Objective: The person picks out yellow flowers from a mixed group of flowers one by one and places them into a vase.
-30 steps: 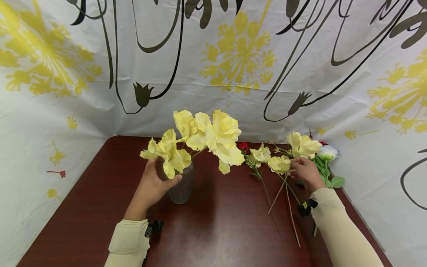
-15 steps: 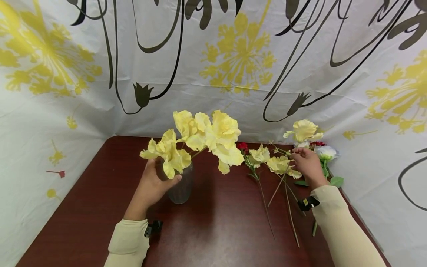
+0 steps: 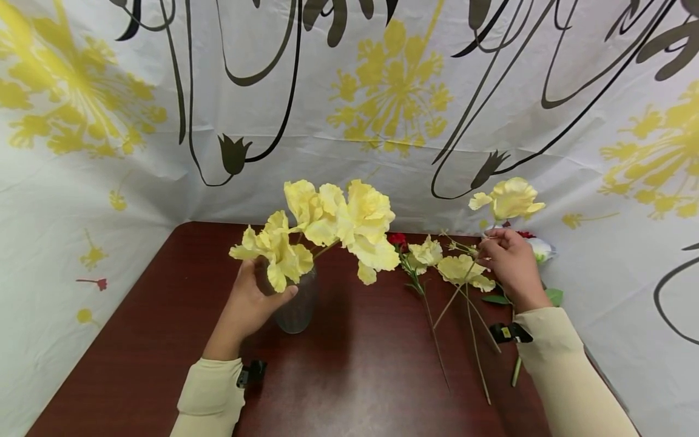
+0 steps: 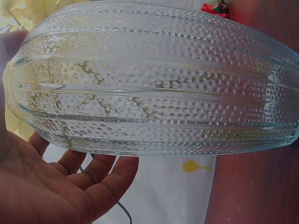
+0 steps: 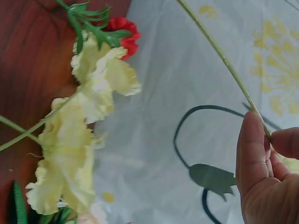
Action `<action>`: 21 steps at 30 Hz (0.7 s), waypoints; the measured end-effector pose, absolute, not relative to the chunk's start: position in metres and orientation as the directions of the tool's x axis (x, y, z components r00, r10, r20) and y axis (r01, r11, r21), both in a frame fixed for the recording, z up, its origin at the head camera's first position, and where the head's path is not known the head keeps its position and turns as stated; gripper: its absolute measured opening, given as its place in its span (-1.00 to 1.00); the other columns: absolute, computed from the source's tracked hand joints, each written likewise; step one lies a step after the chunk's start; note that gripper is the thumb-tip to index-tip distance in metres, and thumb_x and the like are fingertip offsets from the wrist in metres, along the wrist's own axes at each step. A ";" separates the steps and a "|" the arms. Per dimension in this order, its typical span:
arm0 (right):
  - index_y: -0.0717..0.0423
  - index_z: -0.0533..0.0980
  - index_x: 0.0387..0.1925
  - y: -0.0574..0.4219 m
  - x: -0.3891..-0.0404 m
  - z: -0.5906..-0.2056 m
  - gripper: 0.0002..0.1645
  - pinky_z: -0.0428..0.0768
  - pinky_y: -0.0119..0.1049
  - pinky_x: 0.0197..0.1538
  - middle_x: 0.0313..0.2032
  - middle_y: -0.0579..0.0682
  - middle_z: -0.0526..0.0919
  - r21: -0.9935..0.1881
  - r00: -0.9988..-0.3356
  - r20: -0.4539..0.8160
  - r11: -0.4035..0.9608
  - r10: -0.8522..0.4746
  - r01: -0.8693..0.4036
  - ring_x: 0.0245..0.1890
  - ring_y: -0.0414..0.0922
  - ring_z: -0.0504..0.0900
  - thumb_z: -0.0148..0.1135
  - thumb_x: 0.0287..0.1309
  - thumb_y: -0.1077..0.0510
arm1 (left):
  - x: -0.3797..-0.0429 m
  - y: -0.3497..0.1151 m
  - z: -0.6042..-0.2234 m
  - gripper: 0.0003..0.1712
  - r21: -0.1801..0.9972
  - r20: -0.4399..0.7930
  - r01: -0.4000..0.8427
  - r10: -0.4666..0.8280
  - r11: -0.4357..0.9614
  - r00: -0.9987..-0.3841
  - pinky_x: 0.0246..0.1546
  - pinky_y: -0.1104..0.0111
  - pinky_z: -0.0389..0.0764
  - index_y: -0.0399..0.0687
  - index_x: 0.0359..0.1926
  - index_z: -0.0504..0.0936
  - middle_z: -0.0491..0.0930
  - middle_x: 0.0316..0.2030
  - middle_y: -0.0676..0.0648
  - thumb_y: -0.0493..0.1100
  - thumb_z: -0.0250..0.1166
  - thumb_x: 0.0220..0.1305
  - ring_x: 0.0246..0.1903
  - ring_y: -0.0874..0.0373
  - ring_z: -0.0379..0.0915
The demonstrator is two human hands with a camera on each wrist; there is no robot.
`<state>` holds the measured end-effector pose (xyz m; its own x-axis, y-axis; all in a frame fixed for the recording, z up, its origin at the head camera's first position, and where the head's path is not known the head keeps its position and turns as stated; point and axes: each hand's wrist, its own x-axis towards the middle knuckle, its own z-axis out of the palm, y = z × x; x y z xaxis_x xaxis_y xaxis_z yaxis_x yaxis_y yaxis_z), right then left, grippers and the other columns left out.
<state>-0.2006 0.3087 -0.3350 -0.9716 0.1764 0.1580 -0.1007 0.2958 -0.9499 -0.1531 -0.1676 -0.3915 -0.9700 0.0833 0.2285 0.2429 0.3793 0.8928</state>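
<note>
My left hand (image 3: pixel 246 312) grips a clear glass vase (image 3: pixel 297 309) near its top. In the left wrist view the ribbed, dotted vase (image 4: pixel 154 84) fills most of the picture, with the fingers curled against its side. Several large yellow artificial flowers (image 3: pixel 363 221) stand in it and lean to the right. At the right, my right hand (image 3: pixel 513 267) pinches the stem of a yellow flower (image 3: pixel 511 199), its bloom upright above the fingers. The right wrist view shows this stem (image 5: pixel 219 55) between thumb and fingertips.
More yellow flowers (image 3: pixel 461 271) lie on the dark red table (image 3: pixel 371 364), their stems crossing toward the front. Beside them are a red flower (image 3: pixel 398 241) and a white bloom (image 3: pixel 540 249) with green leaves. A printed white cloth (image 3: pixel 306 121) hangs behind the table.
My right hand has lifted one yellow flower up from the pile on the right and shifted slightly right. The left hand and vase have stayed put.
</note>
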 end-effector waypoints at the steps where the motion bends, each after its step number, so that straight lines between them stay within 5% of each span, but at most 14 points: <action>1: 0.08 0.41 -0.06 0.307 -0.199 -0.333 -0.87 0.66 -0.39 -0.29 -0.35 -0.13 0.61 -0.957 -0.970 0.168 0.264 0.174 -0.119 -0.39 -0.24 0.66 0.06 0.40 0.23 | -0.153 -0.168 -0.391 0.02 0.894 0.231 0.246 0.084 0.375 -0.969 0.25 -0.09 0.24 -0.18 0.41 0.10 0.20 0.27 -0.22 0.04 0.51 0.12 0.29 -0.08 0.18; 21: 0.20 0.39 0.03 0.274 -0.166 -0.303 -0.76 0.67 -0.36 -0.32 -0.24 0.09 0.52 -0.947 -0.926 0.297 -0.055 0.232 -0.317 -0.36 -0.14 0.68 0.15 0.37 0.29 | -0.154 -0.168 -0.392 0.01 0.887 0.245 0.260 0.087 0.381 -0.965 0.25 -0.09 0.24 -0.23 0.39 0.10 0.21 0.25 -0.24 0.04 0.49 0.13 0.28 -0.09 0.20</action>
